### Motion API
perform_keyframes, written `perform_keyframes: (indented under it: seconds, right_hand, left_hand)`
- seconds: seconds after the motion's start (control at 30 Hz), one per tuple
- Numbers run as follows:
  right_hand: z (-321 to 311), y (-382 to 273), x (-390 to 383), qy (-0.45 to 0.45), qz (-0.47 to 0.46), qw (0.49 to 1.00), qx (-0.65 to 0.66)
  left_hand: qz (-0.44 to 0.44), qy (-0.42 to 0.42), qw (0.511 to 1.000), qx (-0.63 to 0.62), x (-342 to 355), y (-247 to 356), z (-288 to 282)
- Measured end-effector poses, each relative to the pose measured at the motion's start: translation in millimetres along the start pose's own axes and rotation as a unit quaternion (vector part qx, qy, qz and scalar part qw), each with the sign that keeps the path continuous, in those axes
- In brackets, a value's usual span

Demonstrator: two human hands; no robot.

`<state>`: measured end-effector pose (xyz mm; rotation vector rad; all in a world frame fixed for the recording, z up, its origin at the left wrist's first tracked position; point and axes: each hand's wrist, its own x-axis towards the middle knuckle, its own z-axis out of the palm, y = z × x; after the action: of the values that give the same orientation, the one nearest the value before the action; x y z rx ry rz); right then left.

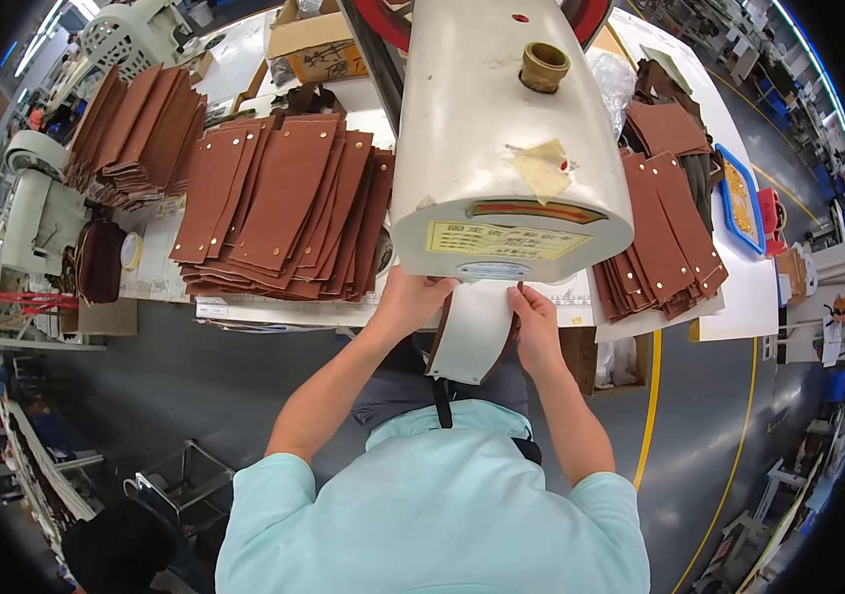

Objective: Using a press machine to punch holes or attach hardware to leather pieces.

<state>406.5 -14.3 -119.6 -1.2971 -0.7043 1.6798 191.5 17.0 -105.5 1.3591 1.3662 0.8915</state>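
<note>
Both my hands are at the near end of a big off-white machine head [516,139]. Between them is a curved leather panel [472,337] with its pale grey underside up. Brown shows along its side edges, and small dark studs sit at its near end. My left hand [411,305] pinches the panel's left edge near the far end. My right hand [535,322] pinches its right edge between thumb and fingers. The panel's far end is hidden beneath the machine head.
Piles of brown riveted leather panels [289,188] lie left of the machine, with another stack [660,233] on the right. A blue tray [740,198] of small brass-coloured pieces stands at the far right. Behind are a cardboard box [319,48] and a red wheel [380,22].
</note>
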Motion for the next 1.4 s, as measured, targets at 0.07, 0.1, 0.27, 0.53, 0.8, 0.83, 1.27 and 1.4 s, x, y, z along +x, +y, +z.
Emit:
perform_keyframes:
  seconds: [0.07, 0.1, 0.27, 0.53, 0.8, 0.83, 1.27, 1.4]
  right_hand:
    - [0, -1, 0, 0.008, 0.004, 1.0, 0.001]
    - [0, -1, 0, 0.016, 0.007, 1.0, 0.002]
    - [2, 6, 7, 0.022, -0.051, 0.998, 0.002]
    - [41, -24, 18, -0.058, -0.052, 0.983, -0.168]
    - [42, -29, 35, -0.068, -0.074, 0.962, -0.253]
    - [42, -29, 36, -0.065, -0.085, 0.963, -0.248]
    - [34, -41, 28, -0.039, 0.047, 0.988, -0.141]
    - [11, -52, 10, -0.173, 0.018, 0.945, -0.277]
  left_hand:
    - [-0.008, -0.004, 1.0, -0.012, 0, -1, 0]
    - [-0.016, -0.009, 1.0, -0.024, 0, -2, 0]
    - [-0.063, -0.015, 0.995, -0.076, -3, -2, -4]
    - [-0.028, -0.064, 0.998, 0.006, -9, 8, -33]
    - [0.009, -0.069, 0.997, -0.034, -2, 3, -19]
    - [0.01, -0.069, 0.997, -0.035, -1, 1, -17]
    - [-0.013, -0.046, 0.997, -0.055, 0, 1, -9]
    - [-0.066, 0.032, 0.982, -0.177, -16, 1, -15]
